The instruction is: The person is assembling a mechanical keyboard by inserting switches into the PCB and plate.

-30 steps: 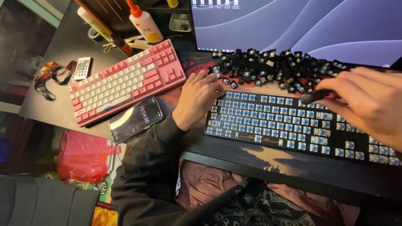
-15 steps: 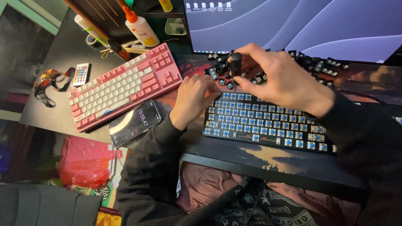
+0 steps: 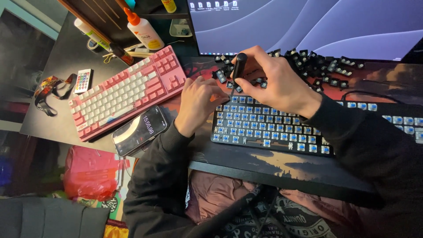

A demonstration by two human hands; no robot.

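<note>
A black keyboard (image 3: pixel 282 130) with its caps off shows rows of blue switches on the dark desk mat. My left hand (image 3: pixel 200 103) rests on the keyboard's upper left corner, fingers curled against it. My right hand (image 3: pixel 275 83) is shut on a black-handled keycap puller (image 3: pixel 239 66), held upright with its tip down at the keyboard's top left row. A pile of loose black keycaps (image 3: pixel 315 66) lies just behind the keyboard, under the monitor.
A pink and white keyboard (image 3: pixel 128 92) lies at an angle to the left, with a phone (image 3: pixel 140 131) in front of it. A glue bottle (image 3: pixel 143 30), small remote (image 3: pixel 83 80) and a monitor (image 3: pixel 308 24) stand further back. The desk's front edge (image 3: pixel 282 178) is near.
My right hand has swung from the keyboard's right end across to its top left corner, bringing the black tool. My left hand has stayed at that corner.
</note>
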